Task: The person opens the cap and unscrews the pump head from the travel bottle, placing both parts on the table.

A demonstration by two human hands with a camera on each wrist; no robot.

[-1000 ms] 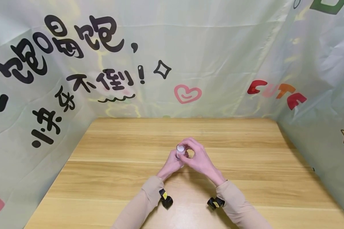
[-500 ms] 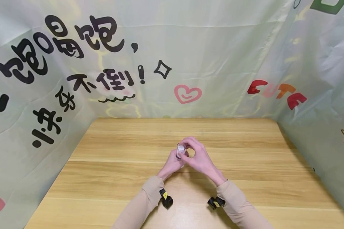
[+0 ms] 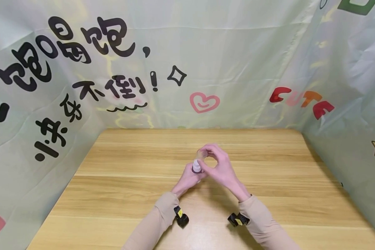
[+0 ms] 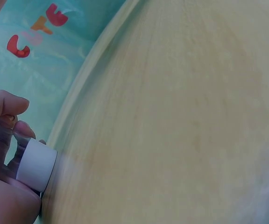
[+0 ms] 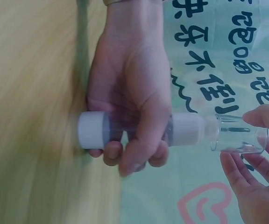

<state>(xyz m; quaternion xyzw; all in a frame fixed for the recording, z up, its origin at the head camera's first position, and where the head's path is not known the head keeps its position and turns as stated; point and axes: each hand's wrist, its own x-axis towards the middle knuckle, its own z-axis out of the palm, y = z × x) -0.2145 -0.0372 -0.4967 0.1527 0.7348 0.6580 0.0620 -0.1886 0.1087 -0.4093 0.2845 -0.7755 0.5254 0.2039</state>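
In the right wrist view, my left hand [image 5: 137,84] is wrapped around the middle of a bottle [image 5: 186,129] with a white base [image 5: 91,130] and a white top. My right hand [image 5: 263,186] pinches a clear cap [image 5: 239,135] between thumb and fingers, at the bottle's top end. In the head view the clear cap [image 3: 202,154] is just above the white top [image 3: 197,166], between my left hand [image 3: 189,178] and right hand [image 3: 222,168]. The left wrist view shows the white base [image 4: 36,164] below the curled left hand [image 4: 6,196].
A wooden table [image 3: 128,208] lies under both hands. Behind it and at its sides hang pale printed curtains [image 3: 237,62] with black characters, a pink heart and coloured letters. A black wrist camera [image 3: 182,220] is strapped at each sleeve.
My right hand has moved up and slightly right, and the clear cap has come off the white top with it. My left hand has stayed in place around the bottle.
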